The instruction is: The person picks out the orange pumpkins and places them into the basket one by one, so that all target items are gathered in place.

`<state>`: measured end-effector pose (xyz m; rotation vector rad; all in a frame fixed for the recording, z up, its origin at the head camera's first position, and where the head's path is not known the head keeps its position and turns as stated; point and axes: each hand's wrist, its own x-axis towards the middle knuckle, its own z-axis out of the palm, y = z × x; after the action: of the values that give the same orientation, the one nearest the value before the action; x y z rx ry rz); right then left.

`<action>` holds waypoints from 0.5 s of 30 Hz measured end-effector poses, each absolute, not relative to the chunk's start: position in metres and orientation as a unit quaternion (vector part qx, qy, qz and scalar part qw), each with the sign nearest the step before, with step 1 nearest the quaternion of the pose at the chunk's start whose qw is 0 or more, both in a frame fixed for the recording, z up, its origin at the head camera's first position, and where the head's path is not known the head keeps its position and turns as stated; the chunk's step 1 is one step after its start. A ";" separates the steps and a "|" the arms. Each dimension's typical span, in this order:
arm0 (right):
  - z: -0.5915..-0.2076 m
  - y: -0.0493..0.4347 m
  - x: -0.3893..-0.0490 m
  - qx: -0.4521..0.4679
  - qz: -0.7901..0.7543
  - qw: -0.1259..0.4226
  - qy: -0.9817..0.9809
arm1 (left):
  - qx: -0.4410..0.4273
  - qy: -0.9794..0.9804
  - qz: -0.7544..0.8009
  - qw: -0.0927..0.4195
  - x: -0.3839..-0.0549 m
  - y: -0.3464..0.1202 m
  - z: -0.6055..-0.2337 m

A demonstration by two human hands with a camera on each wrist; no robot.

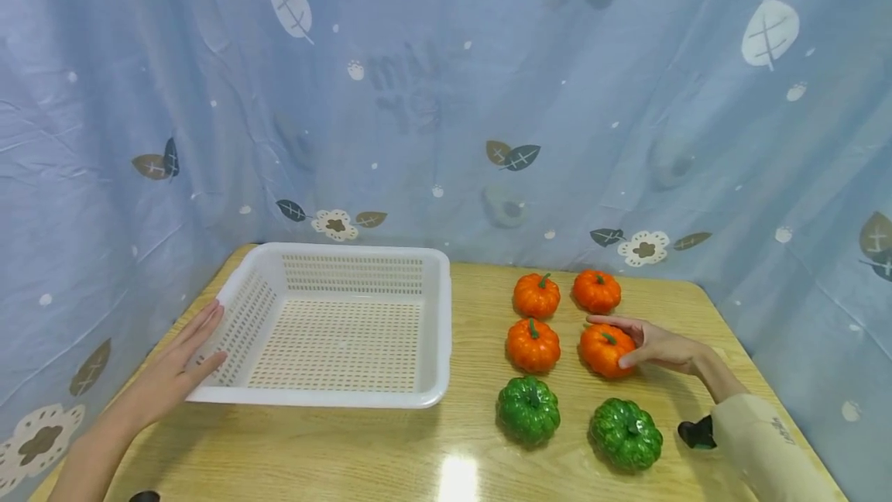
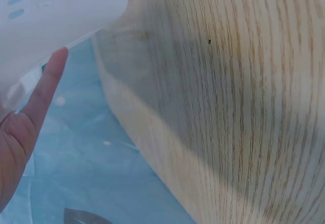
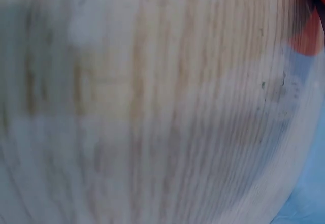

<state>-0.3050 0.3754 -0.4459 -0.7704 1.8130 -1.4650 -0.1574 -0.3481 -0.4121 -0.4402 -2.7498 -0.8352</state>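
My left hand [image 1: 177,362] rests at the left side of a white plastic basket [image 1: 437,331], fingers extended over its rim. In the left wrist view, one straight finger [image 2: 48,84] touches the basket's outer wall [image 2: 61,23]. On the right, my right hand [image 1: 662,345] holds an orange pumpkin [image 1: 601,353], thumb on its near side and fingers at the far side. Around it sit more orange pumpkins [image 1: 536,297] [image 1: 597,292] [image 1: 533,348]. Nearer to me are two green pumpkins [image 1: 528,411] [image 1: 626,436]. The right wrist view shows mostly table, with a red-orange patch at its upper right edge.
Everything stands on a light wood-grain table [image 1: 313,448]. A blue curtain [image 1: 432,99] with leaf and flower prints hangs behind and along both sides. The basket has slotted walls and floor, with nothing lying in it.
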 end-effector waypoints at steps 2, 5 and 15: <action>-0.447 0.375 -0.304 -0.294 -0.561 0.333 0.698 | -0.152 -0.940 -0.282 0.117 -0.158 -0.348 -0.412; -0.448 0.375 -0.303 -0.285 -0.568 0.333 0.696 | -0.151 -0.941 -0.275 0.125 -0.159 -0.349 -0.413; -0.442 0.374 -0.296 -0.236 -0.601 0.308 0.698 | -0.160 -0.937 -0.276 0.141 -0.161 -0.351 -0.415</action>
<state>-0.2959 0.3736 -0.4416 -0.6243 1.8457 -1.5899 -0.1609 -0.3505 -0.4153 -0.4612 -2.7057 -0.7957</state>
